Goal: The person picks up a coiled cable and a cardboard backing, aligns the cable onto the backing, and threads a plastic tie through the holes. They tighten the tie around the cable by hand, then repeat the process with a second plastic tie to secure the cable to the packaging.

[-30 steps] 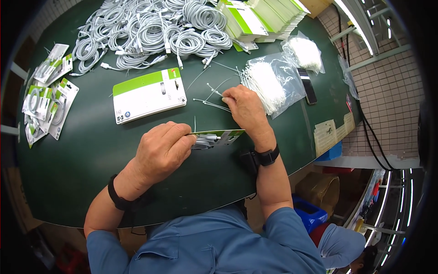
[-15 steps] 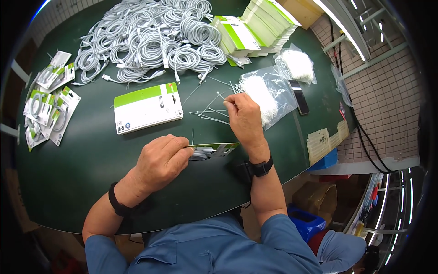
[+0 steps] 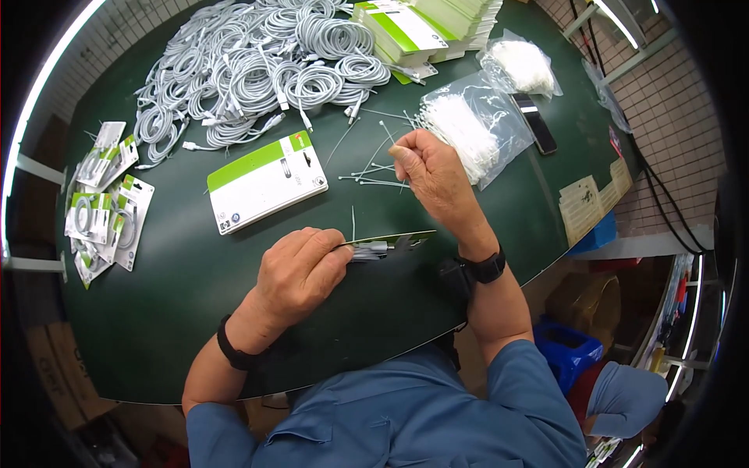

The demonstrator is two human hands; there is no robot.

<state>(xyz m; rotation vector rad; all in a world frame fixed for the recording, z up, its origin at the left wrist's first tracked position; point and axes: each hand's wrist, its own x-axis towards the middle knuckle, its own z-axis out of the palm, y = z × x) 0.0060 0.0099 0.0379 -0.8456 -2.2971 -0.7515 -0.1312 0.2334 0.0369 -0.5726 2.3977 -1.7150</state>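
My left hand [image 3: 303, 269] is closed on a backing card [image 3: 402, 238], held nearly edge-on above the table. A coiled grey-white cable [image 3: 370, 250] lies against the card's near side, and a thin cable tie [image 3: 353, 222] sticks up from the card beside my fingertips. My right hand [image 3: 438, 175] pinches a white cable tie [image 3: 387, 130] between thumb and forefinger, its small head pointing up. Several loose cable ties [image 3: 367, 175] lie on the table just left of that hand. Behind it is an opened clear bag of white cable ties [image 3: 460, 129].
A stack of green-and-white cards [image 3: 269, 183] lies ahead. Beyond are a large heap of coiled cables [image 3: 257, 70] and taller card stacks [image 3: 406, 31]. Carded cables [image 3: 105, 203] are piled at left. A second bag [image 3: 523, 66] and a phone [image 3: 534, 123] lie at right on the green table [image 3: 172, 312].
The whole view has shifted, so both hands and the table items appear displaced. The tie in my right hand points more steeply upward. Both hands keep their grips.
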